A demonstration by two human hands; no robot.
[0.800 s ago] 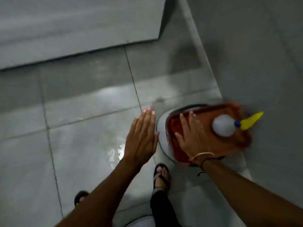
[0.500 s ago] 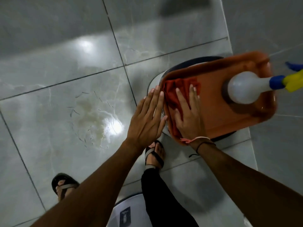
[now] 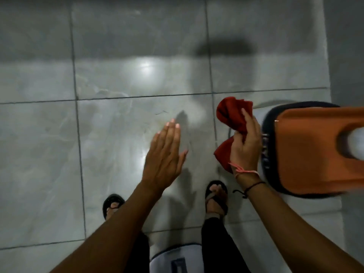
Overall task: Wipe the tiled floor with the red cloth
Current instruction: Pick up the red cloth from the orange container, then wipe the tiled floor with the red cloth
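Observation:
My right hand grips the bunched red cloth, holding it in the air just left of the orange tray. Part of the cloth hangs below my palm. My left hand is flat and held above the floor with fingers together, holding nothing. The grey tiled floor lies below, glossy, with faint smears and a few thin dark strands near its middle.
The orange tray rests on a round white stool with a dark rim at the right; a white bottle sits in it. My sandalled feet stand on the tiles. A grey wall runs along the right.
My right hand has lifted the red cloth out of the tray and moved it left. My left hand has moved away from the tray to the left. The view tilted down.

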